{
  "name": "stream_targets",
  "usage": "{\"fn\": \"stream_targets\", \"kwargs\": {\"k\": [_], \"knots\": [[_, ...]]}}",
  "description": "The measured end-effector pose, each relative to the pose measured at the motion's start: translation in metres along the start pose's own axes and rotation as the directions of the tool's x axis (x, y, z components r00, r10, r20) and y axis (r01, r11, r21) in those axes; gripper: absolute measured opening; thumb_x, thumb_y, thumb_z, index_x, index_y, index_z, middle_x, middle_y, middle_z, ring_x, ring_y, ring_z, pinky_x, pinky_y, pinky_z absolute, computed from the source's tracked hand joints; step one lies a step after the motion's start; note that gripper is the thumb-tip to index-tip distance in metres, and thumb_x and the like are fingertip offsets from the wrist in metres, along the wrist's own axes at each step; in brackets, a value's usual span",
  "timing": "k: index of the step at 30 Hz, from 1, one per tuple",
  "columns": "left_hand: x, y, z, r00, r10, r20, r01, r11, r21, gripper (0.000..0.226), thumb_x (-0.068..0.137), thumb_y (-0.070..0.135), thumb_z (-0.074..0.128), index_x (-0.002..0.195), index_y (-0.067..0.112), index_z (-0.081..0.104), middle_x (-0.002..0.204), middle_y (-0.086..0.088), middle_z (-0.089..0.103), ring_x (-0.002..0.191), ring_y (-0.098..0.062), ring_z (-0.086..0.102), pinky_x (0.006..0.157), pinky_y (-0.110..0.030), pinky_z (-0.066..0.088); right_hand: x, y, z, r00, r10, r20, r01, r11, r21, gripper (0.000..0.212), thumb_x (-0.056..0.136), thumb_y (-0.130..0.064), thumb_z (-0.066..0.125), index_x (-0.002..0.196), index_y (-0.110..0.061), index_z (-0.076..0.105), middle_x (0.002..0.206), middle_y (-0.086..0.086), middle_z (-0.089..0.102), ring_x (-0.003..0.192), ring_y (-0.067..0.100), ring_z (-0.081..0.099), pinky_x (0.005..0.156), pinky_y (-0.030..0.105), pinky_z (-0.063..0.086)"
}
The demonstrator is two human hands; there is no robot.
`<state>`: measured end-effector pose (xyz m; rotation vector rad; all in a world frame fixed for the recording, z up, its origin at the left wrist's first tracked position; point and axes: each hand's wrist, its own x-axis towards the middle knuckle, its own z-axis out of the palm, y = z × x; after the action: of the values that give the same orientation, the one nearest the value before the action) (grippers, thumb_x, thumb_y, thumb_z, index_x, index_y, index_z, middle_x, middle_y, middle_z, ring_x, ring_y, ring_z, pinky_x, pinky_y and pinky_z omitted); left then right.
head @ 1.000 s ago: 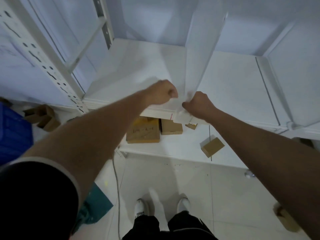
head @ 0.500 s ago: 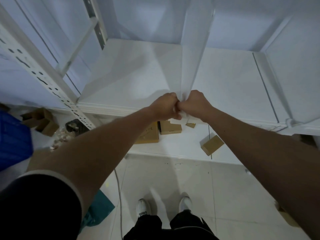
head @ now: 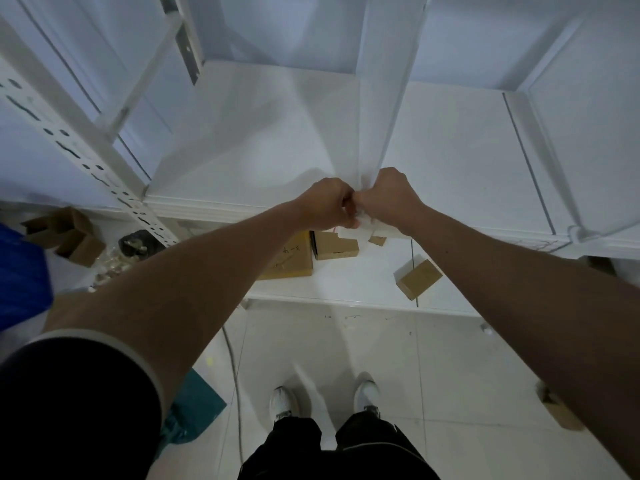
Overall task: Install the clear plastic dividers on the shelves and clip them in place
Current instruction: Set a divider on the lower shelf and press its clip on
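A clear plastic divider (head: 381, 84) stands upright on the white shelf (head: 242, 140), running from the back wall to the front edge. My left hand (head: 327, 202) and my right hand (head: 389, 199) are fisted against each other at the divider's front bottom corner, on the shelf lip. A small clear clip piece (head: 363, 225) shows just under the knuckles; the fingers hide how it sits. A second divider (head: 588, 109) stands at the right with a clip (head: 576, 233) at its front end.
A perforated white upright (head: 79, 147) rises at the left. On the lower shelf lie cardboard boxes (head: 294, 261), (head: 419, 278). More boxes (head: 65, 233) and a blue bin (head: 17, 271) sit left on the floor. A cable (head: 235, 368) runs over the tiles by my shoes.
My left hand moved right from the shelf edge until it met my right hand at the divider's front corner. Both hands have stayed pressed together there since.
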<state>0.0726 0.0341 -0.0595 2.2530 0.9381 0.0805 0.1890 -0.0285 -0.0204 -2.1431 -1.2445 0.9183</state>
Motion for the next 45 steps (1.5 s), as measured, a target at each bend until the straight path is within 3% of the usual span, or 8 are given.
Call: {"fn": "stream_targets", "kwargs": {"k": [12, 20, 27, 31, 36, 39, 41, 45], "knots": [[-0.01, -0.016, -0.013, 1.0, 0.015, -0.009, -0.016, 1.0, -0.022, 0.015, 0.075, 0.013, 0.077, 0.085, 0.007, 0.068, 0.08, 0.0, 0.062, 0.075, -0.016, 0.057, 0.061, -0.018, 0.04, 0.002, -0.014, 0.018, 1.0, -0.025, -0.016, 0.025, 1.0, -0.004, 0.014, 0.069, -0.01, 0.067, 0.078, -0.001, 0.062, 0.073, 0.009, 0.061, 0.064, 0.025, 0.06, 0.054, 0.028, 0.047], [-0.017, -0.026, -0.021, 1.0, 0.016, -0.012, -0.016, 1.0, 0.003, 0.017, 0.076, 0.014, 0.076, 0.089, 0.007, 0.068, 0.078, 0.001, 0.06, 0.073, -0.015, 0.055, 0.058, -0.012, 0.035, 0.002, -0.024, 0.029, 0.999, -0.014, -0.032, 0.015, 1.0, 0.002, 0.016, 0.073, -0.008, 0.066, 0.066, -0.01, 0.052, 0.066, 0.004, 0.056, 0.058, 0.02, 0.056, 0.049, 0.025, 0.043], [-0.016, -0.027, -0.023, 1.0, 0.015, 0.014, -0.015, 1.0, 0.003, 0.013, 0.076, 0.014, 0.077, 0.084, 0.009, 0.066, 0.075, 0.002, 0.058, 0.071, -0.014, 0.054, 0.058, -0.014, 0.037, 0.004, -0.024, 0.033, 0.999, -0.014, -0.049, 0.014, 1.0, -0.008, 0.017, 0.069, -0.012, 0.066, 0.074, -0.001, 0.055, 0.074, 0.016, 0.059, 0.067, 0.03, 0.061, 0.059, 0.039, 0.05], [-0.017, -0.029, -0.026, 1.0, 0.017, 0.02, -0.017, 1.0, 0.015, 0.014, 0.076, 0.013, 0.076, 0.085, 0.008, 0.067, 0.073, 0.003, 0.058, 0.069, -0.013, 0.053, 0.058, -0.013, 0.037, 0.003, -0.026, 0.035, 0.999, -0.032, -0.044, 0.032, 0.999, -0.005, 0.027, 0.073, -0.01, 0.066, 0.062, -0.012, 0.042, 0.063, 0.004, 0.046, 0.062, 0.024, 0.053, 0.057, 0.033, 0.042], [-0.017, -0.029, -0.025, 1.0, 0.015, 0.018, -0.015, 1.0, 0.005, 0.012, 0.077, 0.012, 0.075, 0.083, 0.011, 0.065, 0.071, 0.004, 0.056, 0.069, -0.013, 0.053, 0.059, -0.014, 0.037, 0.004, -0.024, 0.036, 0.998, -0.047, -0.035, 0.047, 0.999, 0.002, 0.029, 0.073, -0.009, 0.066, 0.061, -0.012, 0.04, 0.061, 0.003, 0.043, 0.055, 0.019, 0.047, 0.052, 0.029, 0.038], [-0.021, -0.03, -0.018, 0.999, -0.002, -0.048, 0.003, 1.0, 0.02, 0.016, 0.077, 0.014, 0.075, 0.086, 0.009, 0.064, 0.08, 0.0, 0.058, 0.076, -0.018, 0.055, 0.06, -0.019, 0.039, 0.005, -0.021, 0.034, 0.998, -0.068, -0.015, 0.068, 0.997, 0.026, 0.012, 0.071, -0.014, 0.066, 0.074, -0.005, 0.059, 0.07, 0.006, 0.059, 0.066, 0.025, 0.06, 0.058, 0.031, 0.046], [-0.027, -0.031, -0.007, 0.987, 0.002, -0.16, -0.004, 1.0, -0.011, 0.014, 0.076, 0.014, 0.072, 0.081, 0.01, 0.059, 0.079, 0.0, 0.054, 0.079, -0.022, 0.056, 0.065, -0.023, 0.038, 0.005, -0.021, 0.034, 0.997, -0.076, -0.005, 0.076, 0.996, 0.048, 0.009, 0.073, -0.016, 0.064, 0.08, -0.011, 0.063, 0.075, 0.001, 0.064, 0.074, 0.022, 0.065, 0.059, 0.027, 0.047], [-0.043, -0.022, 0.012, 0.923, 0.04, -0.384, -0.058, 0.998, -0.035, 0.011, 0.078, 0.013, 0.069, 0.084, 0.006, 0.064, 0.087, -0.008, 0.058, 0.081, -0.02, 0.053, 0.068, -0.028, 0.043, 0.0, -0.022, 0.047, 0.983, -0.096, -0.156, 0.094, 0.995, -0.015, 0.045, 0.084, -0.023, 0.048, 0.126, -0.01, 0.049, 0.106, 0.012, 0.067, 0.094, 0.03, 0.066, 0.08, 0.039, 0.057]]}}
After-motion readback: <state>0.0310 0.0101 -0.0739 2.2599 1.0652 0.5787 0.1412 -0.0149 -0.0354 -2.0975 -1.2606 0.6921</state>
